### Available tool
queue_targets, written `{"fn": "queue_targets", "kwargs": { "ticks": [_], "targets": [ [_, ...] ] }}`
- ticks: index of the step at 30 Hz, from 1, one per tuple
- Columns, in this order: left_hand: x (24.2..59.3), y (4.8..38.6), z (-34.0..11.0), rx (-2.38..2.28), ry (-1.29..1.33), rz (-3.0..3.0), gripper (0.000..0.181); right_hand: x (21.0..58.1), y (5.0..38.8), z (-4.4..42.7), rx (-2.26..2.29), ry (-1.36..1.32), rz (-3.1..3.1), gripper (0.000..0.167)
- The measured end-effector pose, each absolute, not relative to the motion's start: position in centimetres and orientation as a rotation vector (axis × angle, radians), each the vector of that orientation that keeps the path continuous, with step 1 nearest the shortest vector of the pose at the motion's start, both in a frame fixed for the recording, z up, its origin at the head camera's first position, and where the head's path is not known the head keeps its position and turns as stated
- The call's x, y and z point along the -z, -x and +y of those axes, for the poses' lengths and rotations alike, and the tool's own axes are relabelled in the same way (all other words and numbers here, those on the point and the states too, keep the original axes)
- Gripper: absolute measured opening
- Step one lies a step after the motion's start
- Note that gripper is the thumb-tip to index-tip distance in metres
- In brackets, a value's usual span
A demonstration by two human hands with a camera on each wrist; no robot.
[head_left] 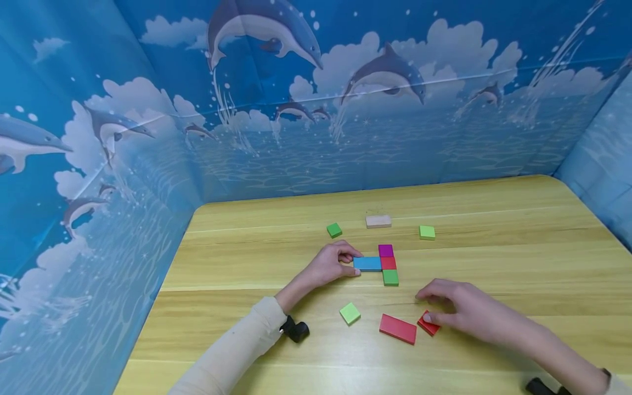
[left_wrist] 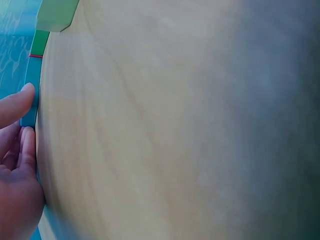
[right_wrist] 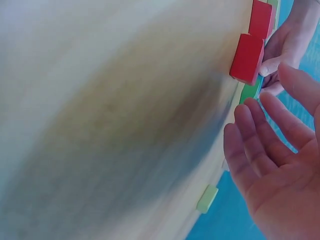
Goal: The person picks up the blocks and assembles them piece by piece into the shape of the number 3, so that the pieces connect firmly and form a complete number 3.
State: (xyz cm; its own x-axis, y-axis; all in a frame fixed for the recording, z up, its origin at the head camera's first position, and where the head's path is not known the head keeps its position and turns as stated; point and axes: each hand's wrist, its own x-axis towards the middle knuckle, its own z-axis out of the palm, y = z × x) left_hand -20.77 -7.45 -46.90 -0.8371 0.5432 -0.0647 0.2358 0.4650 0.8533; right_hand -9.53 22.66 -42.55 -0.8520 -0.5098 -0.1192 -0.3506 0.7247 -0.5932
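Observation:
My left hand (head_left: 328, 265) pinches the left end of a flat blue rectangular block (head_left: 368, 264), its thumb along the near edge. The blue block's right end meets a red square block (head_left: 389, 263), which lies in a column between a purple square block (head_left: 385, 250) and a green square block (head_left: 390, 278). In the left wrist view, the thumb lies against the blue block (left_wrist: 33, 75). My right hand (head_left: 466, 307) hovers with loosely bent fingers, its thumb over a small red block (head_left: 428, 328). The right wrist view shows the right hand's (right_wrist: 280, 165) palm with nothing in it.
A red rectangular block (head_left: 398, 329) lies left of the small red one, and a light green block (head_left: 350, 314) farther left. Behind the column sit a green block (head_left: 334, 230), a pale pinkish block (head_left: 378, 221) and another light green block (head_left: 427, 232). Dolphin-print curtains (head_left: 296, 153) border the wooden table (head_left: 237, 241).

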Motion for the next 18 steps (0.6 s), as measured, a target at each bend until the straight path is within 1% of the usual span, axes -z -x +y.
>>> {"fn": "queue_targets", "kwargs": {
  "ticks": [11, 15, 18],
  "targets": [
    [47.1, 20.9, -7.5, -1.333, -0.665, 2.379, 0.031, 43.4, 8.1, 23.1, 0.845, 0.653, 2.644, 0.055],
    [47.0, 20.9, -7.5, -1.332, -0.669, 2.380, 0.032, 43.6, 7.9, 23.0, 0.855, 0.648, 2.629, 0.056],
    [47.0, 20.8, -7.5, -1.334, -0.666, 2.379, 0.032, 43.7, 7.8, 23.0, 0.860, 0.645, 2.628, 0.054]
  ]
}}
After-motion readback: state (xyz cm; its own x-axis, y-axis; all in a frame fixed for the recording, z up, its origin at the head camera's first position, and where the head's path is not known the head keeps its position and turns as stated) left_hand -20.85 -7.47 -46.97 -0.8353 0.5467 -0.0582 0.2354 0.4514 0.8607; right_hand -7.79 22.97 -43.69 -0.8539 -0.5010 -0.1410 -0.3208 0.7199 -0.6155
